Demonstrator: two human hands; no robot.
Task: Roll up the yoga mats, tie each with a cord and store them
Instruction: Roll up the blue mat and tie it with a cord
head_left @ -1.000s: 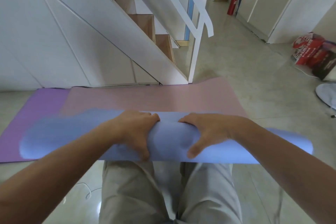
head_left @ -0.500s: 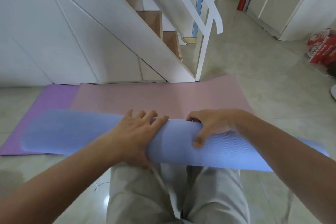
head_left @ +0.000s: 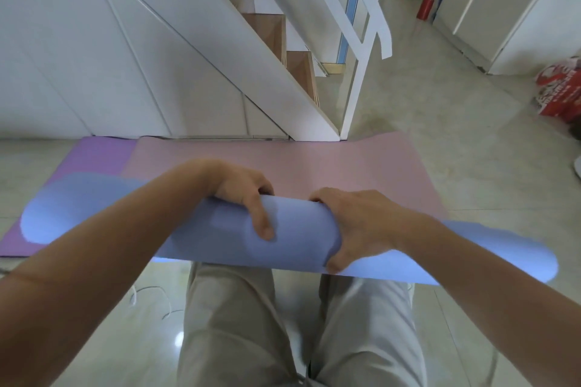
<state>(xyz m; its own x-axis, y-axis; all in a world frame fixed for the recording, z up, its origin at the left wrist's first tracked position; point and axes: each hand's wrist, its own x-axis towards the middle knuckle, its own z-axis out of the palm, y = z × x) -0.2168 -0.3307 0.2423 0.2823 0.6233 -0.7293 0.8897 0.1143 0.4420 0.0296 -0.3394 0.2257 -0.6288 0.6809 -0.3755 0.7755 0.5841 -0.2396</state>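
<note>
A blue yoga mat is rolled into a long tube that lies across the view above my knees. My left hand grips the roll from the top, thumb down the near side and fingers curled over the far side. My right hand grips it just to the right, thumb under the near edge. Beyond the roll a pink mat lies flat on the floor, and a purple mat shows at its left. A thin white cord lies on the floor by my left leg.
A white staircase with wooden steps rises straight ahead, its railing post at the pink mat's far edge. Red packages stand at the right, white cabinet doors and a fire extinguisher further back. The floor is pale tile.
My left hand went from flat on the roll to curled over its far side. My right hand shifted down round the roll's near side. The roll has turned and thickened slightly.
</note>
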